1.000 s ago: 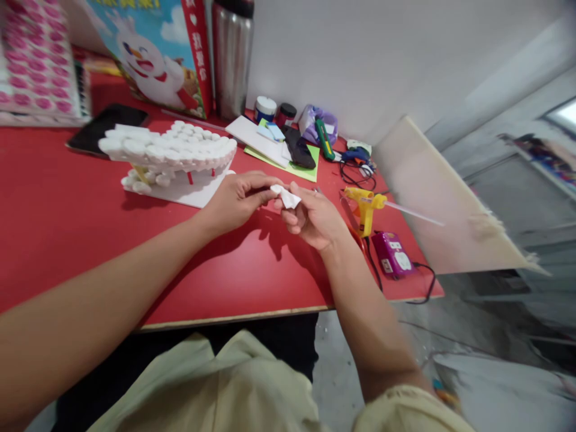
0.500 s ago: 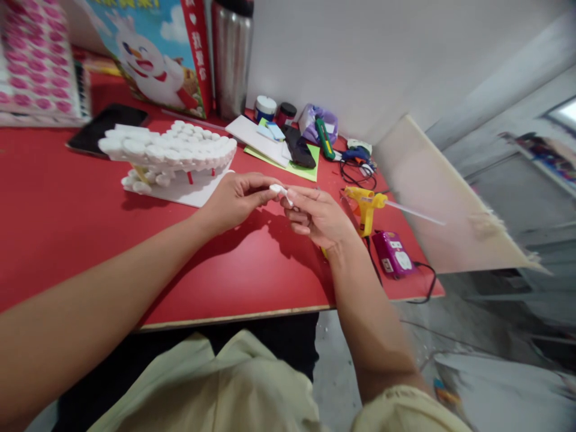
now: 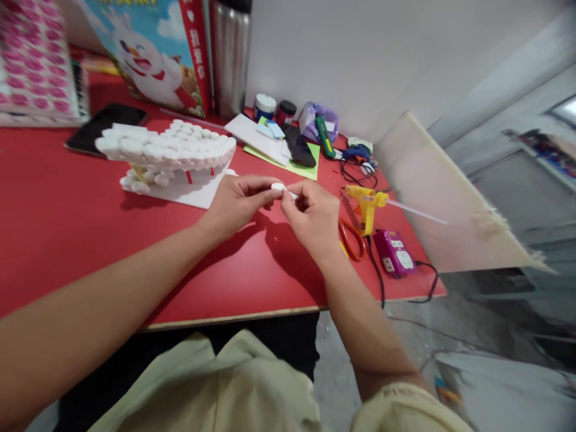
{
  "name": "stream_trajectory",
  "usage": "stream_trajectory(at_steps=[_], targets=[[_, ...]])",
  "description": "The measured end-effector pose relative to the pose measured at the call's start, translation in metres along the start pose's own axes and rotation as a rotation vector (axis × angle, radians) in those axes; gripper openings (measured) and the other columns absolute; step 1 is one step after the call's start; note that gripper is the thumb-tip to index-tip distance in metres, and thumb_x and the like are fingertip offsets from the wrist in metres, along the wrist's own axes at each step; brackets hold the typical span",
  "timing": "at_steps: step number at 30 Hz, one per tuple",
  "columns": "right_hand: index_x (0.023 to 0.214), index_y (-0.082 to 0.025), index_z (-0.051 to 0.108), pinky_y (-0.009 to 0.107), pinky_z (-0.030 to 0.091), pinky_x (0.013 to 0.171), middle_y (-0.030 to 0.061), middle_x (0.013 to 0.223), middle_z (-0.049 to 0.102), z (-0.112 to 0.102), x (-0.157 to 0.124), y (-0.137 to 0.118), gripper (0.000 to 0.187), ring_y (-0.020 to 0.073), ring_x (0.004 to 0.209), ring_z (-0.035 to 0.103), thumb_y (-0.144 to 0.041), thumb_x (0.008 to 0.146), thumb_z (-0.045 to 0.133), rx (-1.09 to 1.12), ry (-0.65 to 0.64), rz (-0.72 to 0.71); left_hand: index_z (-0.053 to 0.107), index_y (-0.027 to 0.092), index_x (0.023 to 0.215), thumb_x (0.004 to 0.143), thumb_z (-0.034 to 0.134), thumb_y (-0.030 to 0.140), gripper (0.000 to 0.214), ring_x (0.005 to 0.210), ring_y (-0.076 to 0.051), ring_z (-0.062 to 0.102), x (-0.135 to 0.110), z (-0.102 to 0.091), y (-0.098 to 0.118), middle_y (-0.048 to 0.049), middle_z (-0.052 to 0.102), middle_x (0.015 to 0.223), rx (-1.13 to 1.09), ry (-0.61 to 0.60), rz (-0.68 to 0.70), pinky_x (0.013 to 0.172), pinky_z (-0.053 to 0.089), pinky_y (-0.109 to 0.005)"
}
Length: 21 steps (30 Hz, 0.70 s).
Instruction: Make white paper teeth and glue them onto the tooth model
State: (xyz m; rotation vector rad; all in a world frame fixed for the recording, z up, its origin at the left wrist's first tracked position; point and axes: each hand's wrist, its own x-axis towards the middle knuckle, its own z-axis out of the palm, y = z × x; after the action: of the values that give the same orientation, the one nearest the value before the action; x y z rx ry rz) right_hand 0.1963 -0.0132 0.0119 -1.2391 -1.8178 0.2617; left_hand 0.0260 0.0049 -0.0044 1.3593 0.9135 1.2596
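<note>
Our red counter (image 3: 252, 282) carries a white, lumpy-topped model (image 3: 166, 146) on a white base (image 3: 193, 195). Just right of it, above the counter, our left hand (image 3: 236, 203) pinches one end and our right hand (image 3: 314, 216) the other of a small white piece (image 3: 278, 187).

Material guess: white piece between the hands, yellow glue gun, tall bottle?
White piece: matte, maybe paper or foam; small and partly covered, so unsure.
Yellow glue gun: likely molded plastic, slight sheen, uniform opaque color.
Tall bottle: probably bare metal, satin; silvery grey body with vertical bright streaks.
</note>
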Motion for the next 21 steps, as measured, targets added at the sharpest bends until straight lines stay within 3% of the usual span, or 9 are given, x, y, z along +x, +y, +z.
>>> stream_trajectory(at_steps=[7, 13, 21], targets=[[0.089, -0.019, 0.073, 0.030, 0.045, 0.068, 0.0018, 0.078, 0.070, -0.006, -0.001, 0.003, 0.017, 0.0145, 0.068, 0.058, -0.028, 0.099, 0.062, 0.016, -0.093, -0.129, 0.085, 0.018, 0.085, 0.068, 0.092, 0.039, 0.028, 0.070, -0.018, 0.069, 0.002, -0.004, -0.002, -0.0064, 0.080, 0.079, 0.032, 0.049, 0.038, 0.070, 0.058, -0.032], [0.092, -0.022, 0.075, 0.032, 0.045, 0.070, 0.0034, 0.077, 0.070, -0.014, 0.001, 0.007, 0.023, 0.0178, 0.072, 0.061, -0.039, 0.102, 0.062, 0.078, -0.245, -0.066, 0.081, 0.022, 0.076, 0.067, 0.093, 0.038, 0.021, 0.078, -0.022, 0.072, 0.001, -0.007, 0.004, -0.0065, 0.081, 0.083, 0.058, -0.011, 0.026, 0.076, 0.058, -0.035], [0.092, -0.023, 0.075, 0.030, 0.042, 0.063, 0.0044, 0.078, 0.068, -0.012, 0.002, 0.005, 0.021, 0.0187, 0.075, 0.061, -0.039, 0.100, 0.065, 0.187, -0.254, 0.042, 0.084, 0.023, 0.083, 0.068, 0.092, 0.038, 0.023, 0.066, -0.019, 0.067, 0.003, -0.010, 0.005, -0.0065, 0.079, 0.080, 0.057, -0.053, -0.009, 0.065, 0.054, -0.032]])
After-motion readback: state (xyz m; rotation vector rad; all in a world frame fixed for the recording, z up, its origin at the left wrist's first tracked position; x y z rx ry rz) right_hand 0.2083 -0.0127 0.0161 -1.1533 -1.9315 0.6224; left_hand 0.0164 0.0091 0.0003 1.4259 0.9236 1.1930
